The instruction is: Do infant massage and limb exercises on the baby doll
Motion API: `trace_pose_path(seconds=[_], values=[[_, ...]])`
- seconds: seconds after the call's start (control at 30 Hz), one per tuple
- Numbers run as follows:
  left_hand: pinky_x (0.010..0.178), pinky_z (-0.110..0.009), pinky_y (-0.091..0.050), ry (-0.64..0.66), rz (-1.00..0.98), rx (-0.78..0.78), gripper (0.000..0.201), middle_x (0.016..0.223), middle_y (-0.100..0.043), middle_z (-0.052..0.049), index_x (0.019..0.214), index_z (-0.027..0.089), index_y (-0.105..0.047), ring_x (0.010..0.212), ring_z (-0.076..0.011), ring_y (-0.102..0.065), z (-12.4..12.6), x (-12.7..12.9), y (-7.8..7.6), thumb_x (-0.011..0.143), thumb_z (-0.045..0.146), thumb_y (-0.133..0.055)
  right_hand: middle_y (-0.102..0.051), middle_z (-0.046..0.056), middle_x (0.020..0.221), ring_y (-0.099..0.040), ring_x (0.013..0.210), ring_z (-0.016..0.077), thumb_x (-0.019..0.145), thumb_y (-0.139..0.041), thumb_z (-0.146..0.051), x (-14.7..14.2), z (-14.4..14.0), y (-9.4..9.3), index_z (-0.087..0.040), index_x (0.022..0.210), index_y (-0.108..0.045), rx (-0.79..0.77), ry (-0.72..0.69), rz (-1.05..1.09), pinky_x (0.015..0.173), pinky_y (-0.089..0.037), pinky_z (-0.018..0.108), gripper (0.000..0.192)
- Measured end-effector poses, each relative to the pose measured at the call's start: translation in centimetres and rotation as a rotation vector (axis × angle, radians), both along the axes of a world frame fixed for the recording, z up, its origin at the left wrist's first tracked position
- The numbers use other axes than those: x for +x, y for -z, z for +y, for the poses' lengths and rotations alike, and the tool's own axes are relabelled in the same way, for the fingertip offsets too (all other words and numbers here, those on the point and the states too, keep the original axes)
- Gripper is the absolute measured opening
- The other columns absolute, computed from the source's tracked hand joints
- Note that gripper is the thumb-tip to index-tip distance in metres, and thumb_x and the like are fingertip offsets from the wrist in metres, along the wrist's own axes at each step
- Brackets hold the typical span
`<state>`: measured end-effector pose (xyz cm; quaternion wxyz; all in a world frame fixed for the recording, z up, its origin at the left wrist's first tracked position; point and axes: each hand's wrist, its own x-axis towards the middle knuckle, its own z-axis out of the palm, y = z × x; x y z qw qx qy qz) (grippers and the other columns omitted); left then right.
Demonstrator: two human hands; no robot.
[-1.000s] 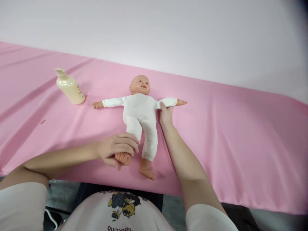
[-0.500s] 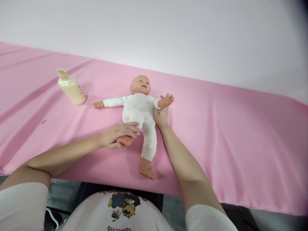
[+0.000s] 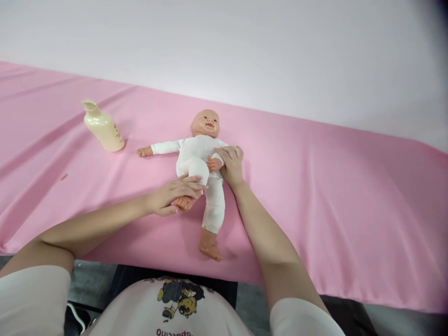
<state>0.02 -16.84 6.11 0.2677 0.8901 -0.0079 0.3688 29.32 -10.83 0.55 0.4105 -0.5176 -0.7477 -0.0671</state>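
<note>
A baby doll [image 3: 199, 156] in a white bodysuit lies face up on the pink cloth [image 3: 315, 186]. My left hand [image 3: 175, 196] grips the doll's foot on the left side, with that knee bent up toward its belly. My right hand [image 3: 231, 163] holds the doll's arm on the right side, folded across its chest. The doll's other arm lies stretched out to the left and its other leg lies straight toward me.
A cream bottle [image 3: 102, 127] stands on the cloth to the left of the doll. A small brown speck [image 3: 63, 176] lies near the left front. The table's near edge [image 3: 175, 266] runs just in front of my body.
My left hand has pushed the doll's foot up toward its body, bending the knee. My right hand has swung the doll's outstretched arm up and folded it over its chest.
</note>
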Motion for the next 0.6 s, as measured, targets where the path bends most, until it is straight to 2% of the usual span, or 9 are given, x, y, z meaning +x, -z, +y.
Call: trace_pose_path(seconds=[0.1,0.2,0.33,0.5,0.6], values=[[0.122,-0.051,-0.035,-0.049,-0.063,0.073,0.056,0.132,-0.069,-0.018,0.123,0.018,-0.059,0.147,-0.0281,-0.047,-0.4,0.2,0.0,0.102,0.062,-0.033,-0.068,0.008,0.111,-0.059,0.110,0.0278,0.087,-0.054,-0.020,0.2,0.4,0.4,-0.029,0.119,-0.070,0.013,-0.036,0.128,0.108,-0.041,0.054,0.037],[0.124,-0.051,-0.027,-0.106,-0.118,0.198,0.052,0.121,-0.075,-0.014,0.117,0.020,-0.061,0.138,-0.0276,-0.056,-1.0,0.0,-0.4,0.101,0.061,-0.035,-0.068,0.009,0.116,-0.061,0.114,0.0278,0.088,-0.056,-0.030,0.6,1.0,0.9,-0.025,0.120,-0.066,0.019,-0.049,0.386,0.110,-0.044,0.054,0.034],[0.125,-0.052,-0.024,-0.115,-0.060,0.266,0.050,0.106,-0.079,-0.008,0.109,0.023,-0.063,0.119,-0.0267,-0.068,-2.1,-0.4,-0.9,0.096,0.066,-0.043,-0.065,0.009,0.126,-0.062,0.119,0.0259,0.086,-0.061,-0.037,1.1,1.7,1.6,-0.024,0.125,-0.059,-0.086,-0.055,0.740,0.110,-0.048,0.052,0.041],[0.119,-0.047,-0.036,0.006,-0.072,0.338,0.047,0.091,-0.079,-0.006,0.095,0.021,-0.068,0.100,-0.0238,-0.075,-3.9,0.5,-0.5,0.088,0.067,-0.059,-0.068,0.005,0.109,-0.066,0.106,0.0230,0.078,-0.064,-0.029,1.7,2.5,2.5,-0.022,0.108,-0.059,-0.155,0.027,1.045,0.107,-0.050,0.047,0.031],[0.104,-0.039,-0.049,0.091,-0.130,0.379,0.042,0.078,-0.075,-0.004,0.083,0.019,-0.066,0.084,-0.0206,-0.075,-4.8,1.4,-0.2,0.085,0.060,-0.066,-0.066,0.000,0.099,-0.066,0.097,0.0202,0.073,-0.065,-0.024,1.9,2.9,3.1,-0.022,0.101,-0.058,-0.147,0.097,1.193,0.103,-0.053,0.045,0.030]])
